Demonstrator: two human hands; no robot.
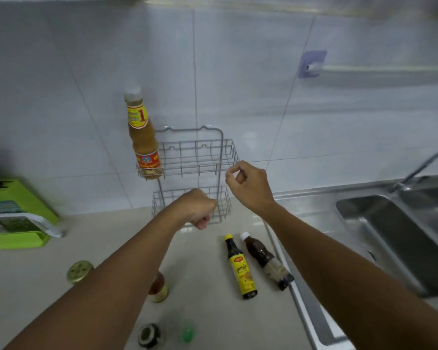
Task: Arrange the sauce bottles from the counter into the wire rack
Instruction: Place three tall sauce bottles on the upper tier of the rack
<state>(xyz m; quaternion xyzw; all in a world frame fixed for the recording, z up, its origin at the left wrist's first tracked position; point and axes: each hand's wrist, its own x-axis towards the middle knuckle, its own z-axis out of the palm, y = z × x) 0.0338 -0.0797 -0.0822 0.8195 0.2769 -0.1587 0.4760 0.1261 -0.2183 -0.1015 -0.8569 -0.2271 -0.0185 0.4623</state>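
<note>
A two-tier wire rack (195,157) stands against the tiled wall. A tall bottle of tan sauce with a red and yellow label (142,137) stands upright in the left end of its upper tier. My left hand (196,207) is closed in front of the lower tier, and whether it touches the wire I cannot tell. My right hand (248,185) hovers at the rack's right side, fingers curled and empty. On the counter in front stand a dark bottle with a yellow cap and label (240,267) and a brown bottle with a white cap (266,261).
A gold-lidded jar (79,271), a small reddish jar (158,286) partly behind my left forearm, a dark-topped container (149,335) and a green cap (187,334) stand on the near counter. A green slicer box (18,210) sits left. A steel sink (395,236) lies right.
</note>
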